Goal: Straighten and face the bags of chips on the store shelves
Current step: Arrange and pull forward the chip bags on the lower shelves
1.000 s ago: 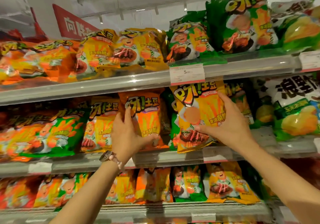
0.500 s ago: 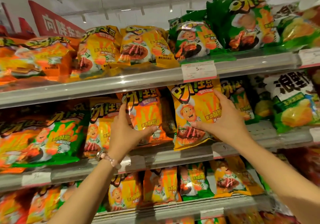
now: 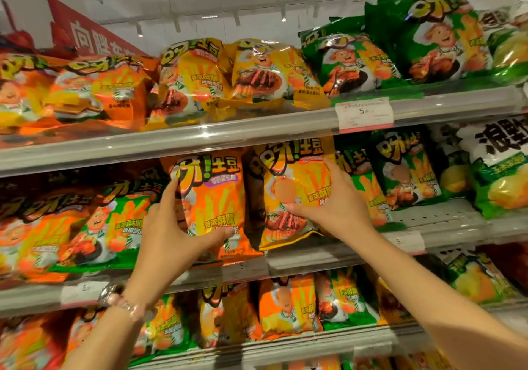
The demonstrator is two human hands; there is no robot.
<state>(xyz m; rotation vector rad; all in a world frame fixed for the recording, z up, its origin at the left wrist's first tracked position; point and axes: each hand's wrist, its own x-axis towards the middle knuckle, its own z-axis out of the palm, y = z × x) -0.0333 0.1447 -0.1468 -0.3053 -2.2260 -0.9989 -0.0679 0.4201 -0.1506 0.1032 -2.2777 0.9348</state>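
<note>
Orange bag (image 3: 217, 207) stands upright on the middle shelf (image 3: 308, 258), facing you. Your left hand (image 3: 168, 232) grips its left edge, fingers up the side, thumb curled under across the lower front. Yellow bag (image 3: 294, 195) stands just right of it, touching. Your right hand (image 3: 337, 209) holds its right edge, thumb on the front, fingers spread up the side. Green bags (image 3: 405, 169) sit right of those fingers. Watch (image 3: 125, 304) on your left wrist. Price tag (image 3: 364, 114) above, on the top shelf rail.
</note>
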